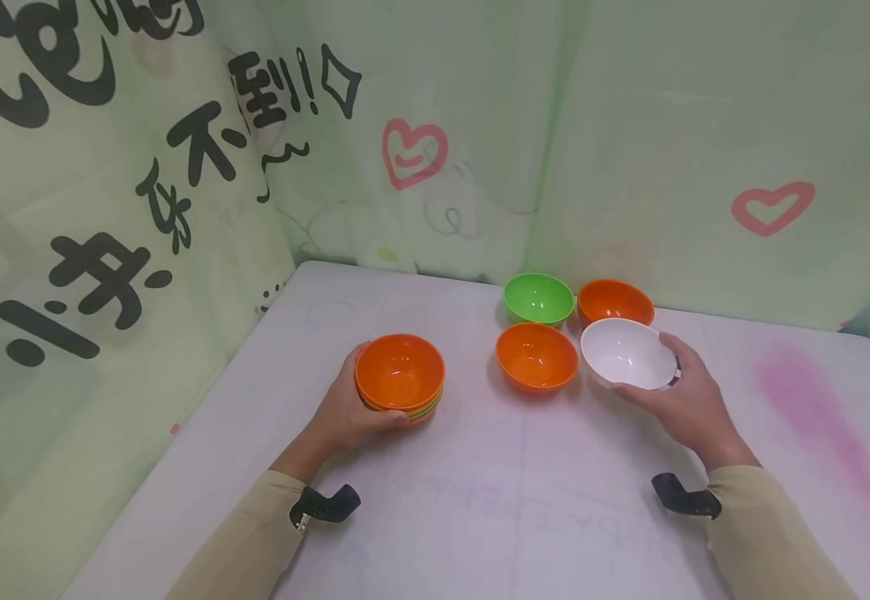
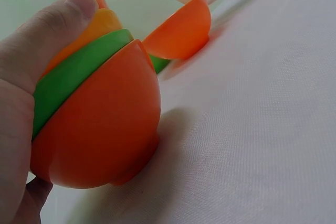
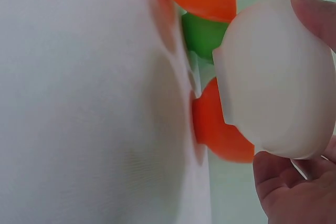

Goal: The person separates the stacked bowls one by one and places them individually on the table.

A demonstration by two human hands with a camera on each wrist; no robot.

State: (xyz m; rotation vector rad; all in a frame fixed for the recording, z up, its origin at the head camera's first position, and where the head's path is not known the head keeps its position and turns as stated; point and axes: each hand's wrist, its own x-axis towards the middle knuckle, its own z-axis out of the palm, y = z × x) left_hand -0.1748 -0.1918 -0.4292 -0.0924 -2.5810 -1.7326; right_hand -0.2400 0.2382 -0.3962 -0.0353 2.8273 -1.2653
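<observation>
My left hand [image 1: 348, 404] grips a stack of bowls [image 1: 400, 372] from its left side, thumb along the front. In the left wrist view the stack shows an orange bowl [image 2: 110, 124] at the bottom, then a green bowl [image 2: 79, 77], a yellow-orange one and a bit of orange on top. My right hand [image 1: 686, 404] holds a white bowl [image 1: 627, 354] by its right side, thumb at the front and fingers behind. The right wrist view shows the white bowl's base raised off the table. Close to its left stands an orange bowl [image 1: 537, 358].
Behind these stand a green bowl [image 1: 538, 298] and another orange bowl [image 1: 615, 302], near the table's back edge. A white cloth covers the table [image 1: 495, 500], with a pink stain at right. A printed curtain [image 1: 630, 125] hangs along the back and left.
</observation>
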